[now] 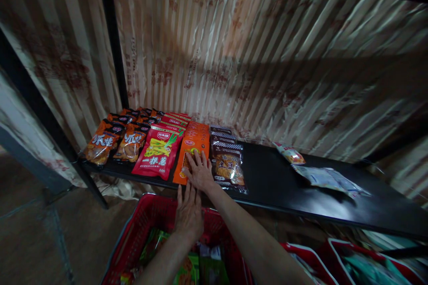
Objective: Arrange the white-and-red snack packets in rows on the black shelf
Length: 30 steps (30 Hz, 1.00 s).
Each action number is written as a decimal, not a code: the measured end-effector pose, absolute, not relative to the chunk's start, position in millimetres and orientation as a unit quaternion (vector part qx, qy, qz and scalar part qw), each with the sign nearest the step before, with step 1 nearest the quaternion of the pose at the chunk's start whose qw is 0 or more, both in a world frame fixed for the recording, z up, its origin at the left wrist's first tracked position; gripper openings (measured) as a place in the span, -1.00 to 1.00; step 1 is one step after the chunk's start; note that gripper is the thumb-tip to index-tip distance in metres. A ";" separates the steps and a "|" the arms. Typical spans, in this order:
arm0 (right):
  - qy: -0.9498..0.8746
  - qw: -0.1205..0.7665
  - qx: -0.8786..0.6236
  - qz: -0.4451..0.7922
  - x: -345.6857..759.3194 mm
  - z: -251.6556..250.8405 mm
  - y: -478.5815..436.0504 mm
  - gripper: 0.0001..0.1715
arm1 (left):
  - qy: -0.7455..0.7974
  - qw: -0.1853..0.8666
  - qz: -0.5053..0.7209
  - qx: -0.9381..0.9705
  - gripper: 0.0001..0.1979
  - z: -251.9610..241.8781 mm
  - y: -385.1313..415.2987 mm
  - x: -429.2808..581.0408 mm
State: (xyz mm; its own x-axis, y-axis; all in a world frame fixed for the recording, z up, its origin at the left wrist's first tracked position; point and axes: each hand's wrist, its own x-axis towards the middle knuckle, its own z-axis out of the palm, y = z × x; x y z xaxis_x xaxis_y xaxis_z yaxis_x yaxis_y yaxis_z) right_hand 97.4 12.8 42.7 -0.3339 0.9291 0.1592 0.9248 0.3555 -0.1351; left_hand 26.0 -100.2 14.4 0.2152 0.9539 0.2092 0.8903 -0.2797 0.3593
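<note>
My right hand (200, 171) lies with spread fingers on the front orange snack bag (187, 149), which leans on a row of similar orange bags. Just below it, my left hand (190, 211) has its fingers stretched up to the bag's lower edge and the shelf front. Neither hand grasps anything. Left of the orange row stands a row of red snack bags (158, 153); to its right is a row of brown snack bags (228, 167). Under my left hand sits a red basket (157, 205) holding several green and other packets (187, 269).
Black-and-orange snack bags (103, 142) fill the shelf's left end. On the black shelf (264, 178) to the right lie a small bag (289, 153) and flat pale packets (329, 179). More red baskets (337, 249) stand below. Dark posts (113, 35) and a striped curtain (214, 53) bound the shelf.
</note>
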 end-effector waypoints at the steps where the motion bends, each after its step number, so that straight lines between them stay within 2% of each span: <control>1: -0.816 0.100 -0.569 0.012 96.9 43.4 13.2 -0.30 | 0.596 0.082 0.196 0.774 -0.42 14.9 -99.7 25.9; 11: -0.812 0.085 -0.577 0.021 96.7 39.3 18.8 -0.28 | 0.601 0.164 0.173 0.763 -0.35 26.7 -97.6 25.0; 30: -0.822 0.078 -0.564 -0.020 98.6 48.3 16.2 -0.35 | 0.572 0.128 0.235 0.775 -0.37 22.5 -98.7 22.8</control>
